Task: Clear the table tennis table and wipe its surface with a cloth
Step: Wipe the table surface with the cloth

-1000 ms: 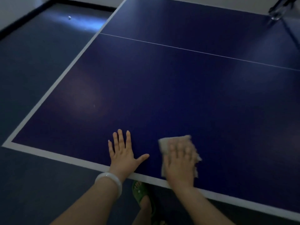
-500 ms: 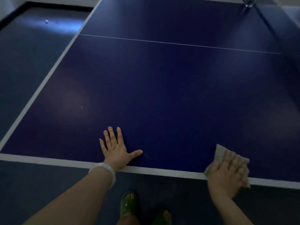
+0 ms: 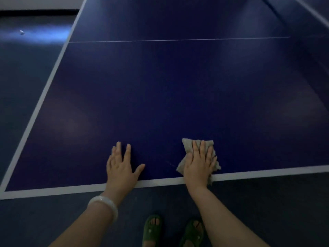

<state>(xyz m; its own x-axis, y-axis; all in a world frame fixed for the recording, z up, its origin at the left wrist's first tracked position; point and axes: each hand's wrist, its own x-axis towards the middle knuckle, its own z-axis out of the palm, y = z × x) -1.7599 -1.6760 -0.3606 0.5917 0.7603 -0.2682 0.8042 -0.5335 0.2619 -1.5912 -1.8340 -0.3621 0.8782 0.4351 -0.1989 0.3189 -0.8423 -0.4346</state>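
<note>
No readable text anywhere

Nothing written, printed or numbered can be made out in the dim head view; the counter (image 3: 178, 90) carries only plain white boundary lines, with no brand or label.

Floor (image 3: 26, 82): dark blue-grey, running along the left side and under the near edge, with a pale streak of reflected light at upper left.
Small white object (image 3: 21, 32): lying on the floor in that light streak, too blurred to identify.
Baseboard (image 3: 35, 12): a black strip at the foot of the pale far wall.
Sandals (image 3: 152, 229): green, open-toed, one on each foot, side by side on the floor.
Bangle (image 3: 105, 205): pale, translucent, around the wrist.
</note>
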